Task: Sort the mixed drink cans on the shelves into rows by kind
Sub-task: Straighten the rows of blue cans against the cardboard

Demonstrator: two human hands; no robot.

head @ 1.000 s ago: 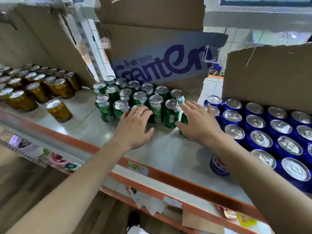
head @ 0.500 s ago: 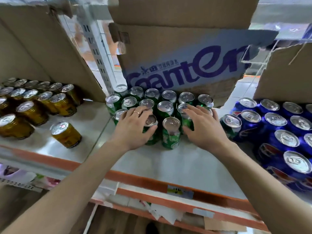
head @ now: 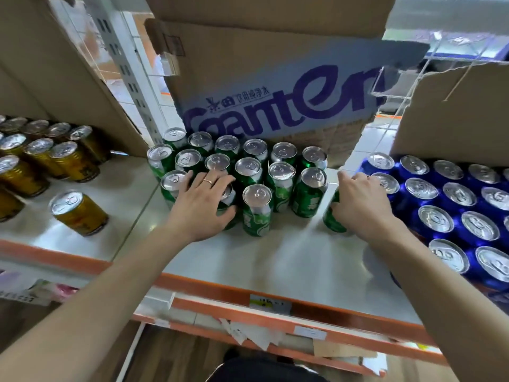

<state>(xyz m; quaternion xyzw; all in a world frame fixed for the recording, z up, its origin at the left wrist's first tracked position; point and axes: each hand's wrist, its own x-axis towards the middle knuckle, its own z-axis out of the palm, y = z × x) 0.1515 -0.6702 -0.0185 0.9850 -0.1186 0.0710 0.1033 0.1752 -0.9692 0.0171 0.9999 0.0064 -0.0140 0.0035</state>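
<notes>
Several green cans (head: 249,166) stand in rows at the middle of the white shelf (head: 289,260). My left hand (head: 202,204), with a ring on it, wraps around a green can (head: 230,198) in the front row. My right hand (head: 360,201) grips another green can (head: 332,216), standing apart to the right, between the green group and the blue cans (head: 454,210). One green can (head: 256,209) stands alone in front between my hands. Gold cans (head: 41,161) fill the left, with one gold can (head: 78,212) apart in front.
A cardboard box with purple lettering (head: 275,86) stands behind the green cans. Cardboard sheets (head: 454,114) flank the right and left. The shelf's orange front edge (head: 275,296) carries price labels. A lower shelf with papers lies below.
The view has shifted closer. My right hand has moved right, away from the green group, with a green can in it. My left hand stays on the front-row can.
</notes>
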